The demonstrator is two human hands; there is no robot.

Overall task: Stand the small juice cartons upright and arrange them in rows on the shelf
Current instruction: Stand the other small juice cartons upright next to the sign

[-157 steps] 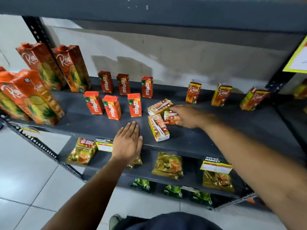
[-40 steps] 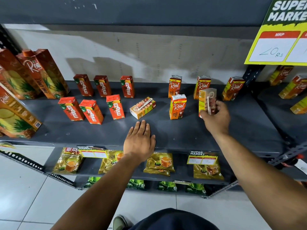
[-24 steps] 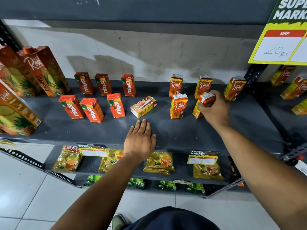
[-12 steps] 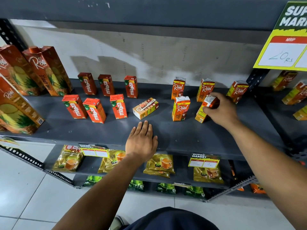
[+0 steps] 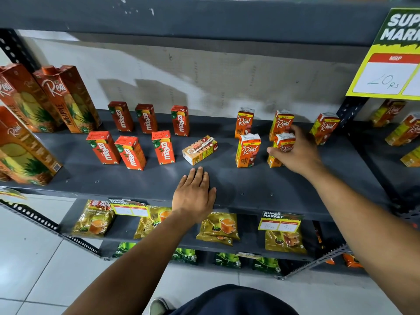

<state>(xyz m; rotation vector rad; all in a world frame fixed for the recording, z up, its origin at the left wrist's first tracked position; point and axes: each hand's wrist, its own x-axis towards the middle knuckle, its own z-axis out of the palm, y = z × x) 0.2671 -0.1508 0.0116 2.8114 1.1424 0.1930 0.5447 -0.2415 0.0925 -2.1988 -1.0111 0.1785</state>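
Observation:
My right hand (image 5: 295,153) grips a small Real juice carton (image 5: 283,145) that stands upright on the dark grey shelf (image 5: 250,185), in the front row. Beside it on the left another small Real carton (image 5: 247,150) stands upright. Three more Real cartons stand behind, near the wall (image 5: 244,122). One small carton (image 5: 200,150) lies on its side at mid-shelf, straw facing up. Several red Maaza cartons (image 5: 133,152) stand in two rows to the left. My left hand (image 5: 194,196) lies flat on the shelf's front edge, just in front of the lying carton.
Tall Real pineapple cartons (image 5: 68,98) crowd the shelf's left end. A yellow price sign (image 5: 391,71) hangs at upper right. A lower shelf holds gold tea packets (image 5: 219,226). More small cartons (image 5: 406,130) stand on the neighbouring shelf at right.
My right hand has tipped the held Real carton from slanted to upright beside the front Real carton. My left hand stays flat on the shelf edge.

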